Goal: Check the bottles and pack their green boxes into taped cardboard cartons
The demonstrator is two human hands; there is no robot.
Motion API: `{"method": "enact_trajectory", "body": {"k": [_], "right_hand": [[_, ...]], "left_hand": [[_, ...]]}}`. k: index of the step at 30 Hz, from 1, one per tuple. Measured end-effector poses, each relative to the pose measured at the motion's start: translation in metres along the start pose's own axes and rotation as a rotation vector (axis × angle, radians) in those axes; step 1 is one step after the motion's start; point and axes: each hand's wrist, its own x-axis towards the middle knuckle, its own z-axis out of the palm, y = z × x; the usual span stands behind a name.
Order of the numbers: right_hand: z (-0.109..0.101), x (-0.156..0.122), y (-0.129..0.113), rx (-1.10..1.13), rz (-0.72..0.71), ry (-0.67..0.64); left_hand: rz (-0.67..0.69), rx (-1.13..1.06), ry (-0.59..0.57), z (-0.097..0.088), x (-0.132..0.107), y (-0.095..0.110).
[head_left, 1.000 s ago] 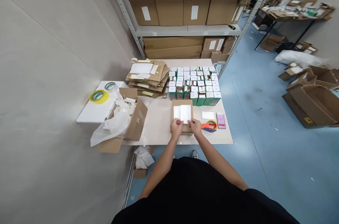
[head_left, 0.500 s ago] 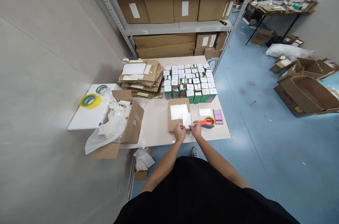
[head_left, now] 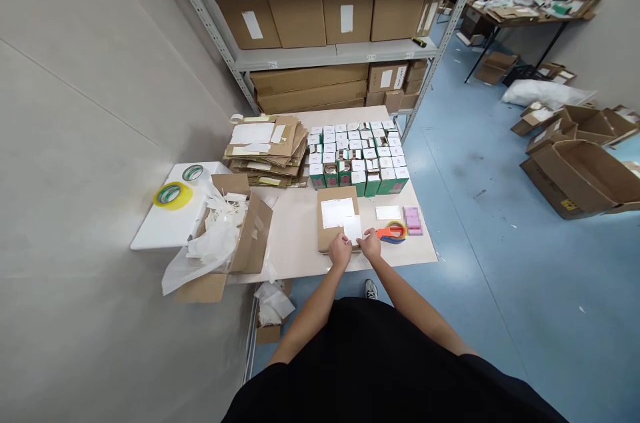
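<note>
A small white label point(head_left: 353, 229) lies over the lower right of a flat piece of cardboard point(head_left: 327, 241), overlapping a larger white label point(head_left: 336, 212) there. My left hand point(head_left: 341, 251) is closed in a pinch at the small label's lower left corner. At its lower right edge my right hand point(head_left: 371, 245) pinches the label too, with thumb and fingers together. Just right of that hand are orange-handled scissors point(head_left: 384, 233) with a roll of tape point(head_left: 397, 230). A white card point(head_left: 388, 213) and a purple pad of slips point(head_left: 413, 221) lie beyond them.
Rows of green-and-white small boxes point(head_left: 387, 179) stand behind the cardboard. To the left are stacked flattened cartons point(head_left: 267, 143) and an open box point(head_left: 257, 236) of white wrapping. Tape rolls point(head_left: 173, 195) sit on a white block point(head_left: 155, 229). Shelving point(head_left: 300, 59) rises behind the table point(head_left: 290, 236).
The hands keep nearly the same place, pinching the small label's lower edge. The view has shifted slightly; the label seems to sit a little lower on the cardboard.
</note>
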Motion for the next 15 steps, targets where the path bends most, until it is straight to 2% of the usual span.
{"method": "enact_trajectory", "body": {"k": [5,8,10,12,13,15], "right_hand": [[-0.006,0.0,-0.006,-0.288,0.009,-0.048],[-0.012,0.0,-0.002,-0.325,0.028,-0.057],[-0.014,0.001,0.004,-0.31,0.05,-0.053],[-0.014,0.002,0.009,-0.285,0.057,-0.043],[-0.012,0.002,0.012,-0.265,0.052,-0.039],[-0.006,0.003,0.017,-0.198,0.009,-0.041]], "left_hand": [[0.004,0.301,-0.152,-0.016,0.013,0.013],[0.026,0.401,-0.203,-0.025,0.02,0.014],[0.149,0.417,-0.19,-0.028,0.023,0.009],[0.341,0.418,-0.186,-0.029,0.024,0.002],[0.419,0.419,-0.205,-0.029,0.025,-0.002],[0.493,0.422,-0.275,-0.028,0.028,-0.009]]}}
